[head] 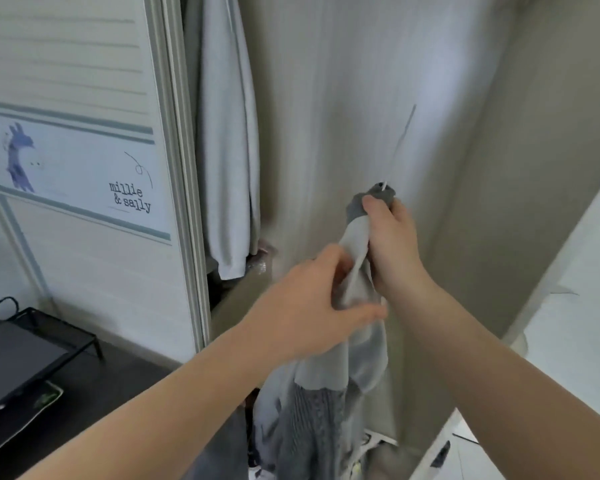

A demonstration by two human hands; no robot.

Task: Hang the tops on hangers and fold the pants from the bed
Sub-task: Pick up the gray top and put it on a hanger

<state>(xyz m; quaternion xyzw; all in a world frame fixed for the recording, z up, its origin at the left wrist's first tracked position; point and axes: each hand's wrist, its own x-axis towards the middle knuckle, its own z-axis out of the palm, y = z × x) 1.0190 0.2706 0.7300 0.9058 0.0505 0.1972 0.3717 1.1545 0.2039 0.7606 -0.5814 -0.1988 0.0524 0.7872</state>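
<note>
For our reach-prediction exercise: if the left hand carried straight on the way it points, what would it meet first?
The left hand grips the grey top; straight on, it likely meets the right hand just behind.

Sliding wardrobe door (84,209) blocks left. Just right of door: hanging light-grey garment (227,150) fills narrow strip. Further right of door: open bay, free above hanger hook (400,143). Left hand (312,306), right hand (392,244) and grey top (357,271) occupy middle. Far right of door: side wall (534,168) bounds bay. Below door: worktop (125,375), black stand (59,323).
</note>
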